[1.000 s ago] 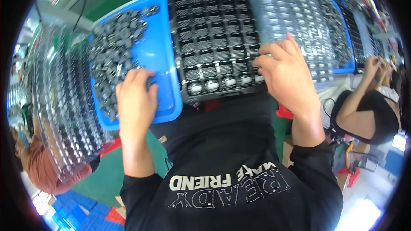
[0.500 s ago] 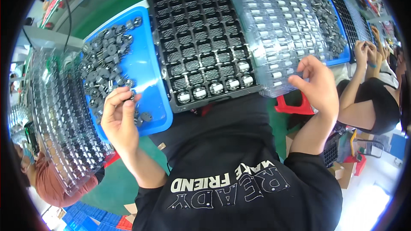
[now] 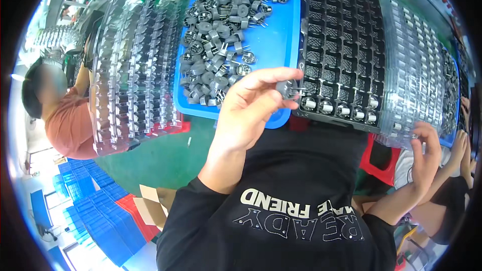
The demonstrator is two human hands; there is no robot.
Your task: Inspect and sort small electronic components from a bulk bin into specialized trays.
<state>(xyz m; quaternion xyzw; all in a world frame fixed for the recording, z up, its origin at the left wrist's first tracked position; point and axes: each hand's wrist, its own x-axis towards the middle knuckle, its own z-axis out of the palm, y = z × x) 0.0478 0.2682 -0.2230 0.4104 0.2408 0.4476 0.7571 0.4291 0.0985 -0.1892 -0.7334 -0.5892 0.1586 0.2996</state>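
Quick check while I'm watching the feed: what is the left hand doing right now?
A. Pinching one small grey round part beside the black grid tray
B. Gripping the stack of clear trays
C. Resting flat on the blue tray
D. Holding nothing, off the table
A: the left hand pinches a small grey part at its fingertips, right by the black grid tray.

Bright, even overhead light; glare on the clear plastic trays point(image 3: 135, 70) left of the left hand point(image 3: 251, 108); fisheye bends and darkens the rim
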